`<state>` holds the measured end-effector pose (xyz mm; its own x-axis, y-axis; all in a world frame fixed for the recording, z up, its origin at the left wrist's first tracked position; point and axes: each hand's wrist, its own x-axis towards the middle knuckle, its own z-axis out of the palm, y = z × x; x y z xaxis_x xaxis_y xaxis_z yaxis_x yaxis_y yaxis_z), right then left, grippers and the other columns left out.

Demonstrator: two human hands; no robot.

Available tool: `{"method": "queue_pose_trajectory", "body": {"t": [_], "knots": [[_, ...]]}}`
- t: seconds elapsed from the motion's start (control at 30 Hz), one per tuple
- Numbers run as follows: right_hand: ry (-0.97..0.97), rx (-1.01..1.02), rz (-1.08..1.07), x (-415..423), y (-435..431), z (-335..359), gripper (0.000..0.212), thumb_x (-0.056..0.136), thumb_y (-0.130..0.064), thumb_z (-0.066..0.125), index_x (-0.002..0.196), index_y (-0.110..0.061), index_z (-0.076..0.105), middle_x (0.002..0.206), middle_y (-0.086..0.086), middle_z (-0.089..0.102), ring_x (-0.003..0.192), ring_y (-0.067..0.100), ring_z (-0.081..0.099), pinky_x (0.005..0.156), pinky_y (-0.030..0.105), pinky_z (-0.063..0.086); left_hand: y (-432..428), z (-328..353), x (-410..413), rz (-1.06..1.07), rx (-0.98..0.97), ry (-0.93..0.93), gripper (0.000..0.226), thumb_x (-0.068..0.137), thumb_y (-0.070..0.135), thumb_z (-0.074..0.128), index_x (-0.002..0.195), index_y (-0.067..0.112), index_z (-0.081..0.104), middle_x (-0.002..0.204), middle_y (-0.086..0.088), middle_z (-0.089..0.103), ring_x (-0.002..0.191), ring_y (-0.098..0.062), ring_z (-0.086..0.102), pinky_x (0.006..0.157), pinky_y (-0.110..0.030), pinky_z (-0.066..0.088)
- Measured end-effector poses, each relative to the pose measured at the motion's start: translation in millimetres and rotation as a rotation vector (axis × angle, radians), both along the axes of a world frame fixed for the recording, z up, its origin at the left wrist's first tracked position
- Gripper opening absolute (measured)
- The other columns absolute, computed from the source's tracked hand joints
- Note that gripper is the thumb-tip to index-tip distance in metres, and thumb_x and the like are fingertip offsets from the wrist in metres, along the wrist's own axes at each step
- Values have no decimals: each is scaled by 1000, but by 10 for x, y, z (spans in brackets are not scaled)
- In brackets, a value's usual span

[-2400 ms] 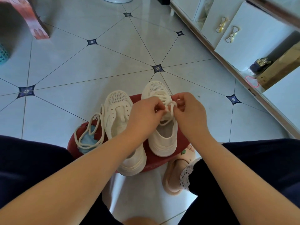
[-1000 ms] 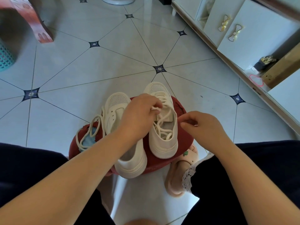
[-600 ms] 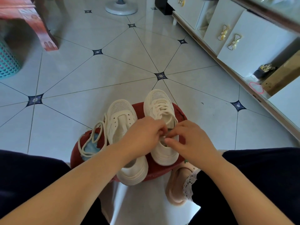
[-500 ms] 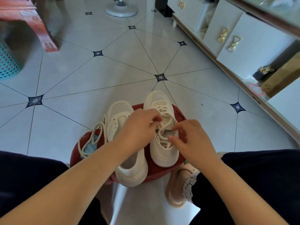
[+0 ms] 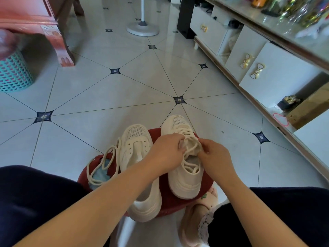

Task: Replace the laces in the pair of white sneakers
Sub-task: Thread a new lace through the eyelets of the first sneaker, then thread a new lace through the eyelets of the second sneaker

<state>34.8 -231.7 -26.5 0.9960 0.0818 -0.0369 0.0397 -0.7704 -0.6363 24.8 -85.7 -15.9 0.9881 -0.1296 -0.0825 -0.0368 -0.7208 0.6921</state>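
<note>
Both hands have closed in again on the right sneaker (image 5: 185,182) atop a red stool (image 5: 155,133). The left hand (image 5: 167,152) and right hand (image 5: 215,157) each hold its lace (image 5: 190,148) in a pinching grip, with the unlaced sneaker (image 5: 137,145) alongside.

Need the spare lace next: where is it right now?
In the head view, the loose lace lies looped on the red stool's left part, just left of the unlaced sneaker.
</note>
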Motion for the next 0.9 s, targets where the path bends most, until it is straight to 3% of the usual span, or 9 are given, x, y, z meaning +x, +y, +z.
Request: {"method": "queue_pose_trajectory", "body": {"t": [0.1,0.3,0.47,0.53,0.63,0.73,0.8,0.87,0.9], "knots": [[-68,-22,9,37,-32,16,22,88,-11,51,102,-15,68,81,1,66,67,9,52,60,8,36,-3,-47,34,20,-45,-29,37,89,18,53,125,19,54,121,-1,61,113,-17,53,96,-29,39],[30,-84,19,82,-66,-31,30,91,-14,48,119,-18,59,108,1,66,86,14,55,64,13,34,93,-127,30,18,-9,20,40,88,15,51,128,16,51,128,-2,56,118,-17,51,99,-28,40],[155,-163,49,204,-61,88,35,91,-23,51,125,-18,51,118,0,60,95,16,55,74,24,39,633,16,35,262,-56,-84,31,87,8,54,117,16,60,118,2,61,99,-8,54,81,-8,31],[129,-225,66,252,8,167,38,89,-21,53,127,-18,49,120,1,59,99,18,56,74,26,39,933,-13,-32,330,62,-76,33,89,9,52,121,17,56,123,1,57,106,-12,52,86,-12,30],[29,-314,164,290,220,303,44,86,-15,52,130,-20,47,126,3,55,109,21,54,82,27,39,1322,-165,-172,400,257,91,41,90,13,51,130,15,47,133,-6,50,119,-22,48,98,-30,34],[-41,-299,322,268,506,408,43,86,-13,52,128,-21,50,127,-1,55,112,17,52,84,22,33,1550,-328,-362,398,282,310,52,86,27,60,133,14,41,132,-6,49,118,-23,47,93,-28,35],[-52,-271,420,249,693,445,40,86,-13,52,126,-20,52,126,-3,55,112,13,52,86,19,33,1571,-462,-483,304,265,382,52,78,35,66,124,18,49,120,-1,56,109,-24,52,84,-27,38],[-32,-261,500,244,848,457,37,87,-14,52,123,-20,54,122,-4,57,108,11,54,84,18,33,1522,-587,-573,234,323,355,29,68,36,67,91,23,56,93,3,57,88,-23,54,66,-27,40],[-19,-264,538,244,910,452,35,88,-15,52,122,-20,55,120,-5,59,107,11,54,82,16,32,1493,-634,-599,230,369,329,23,66,36,66,77,24,50,82,5,52,79,-21,51,59,-27,36]]}}
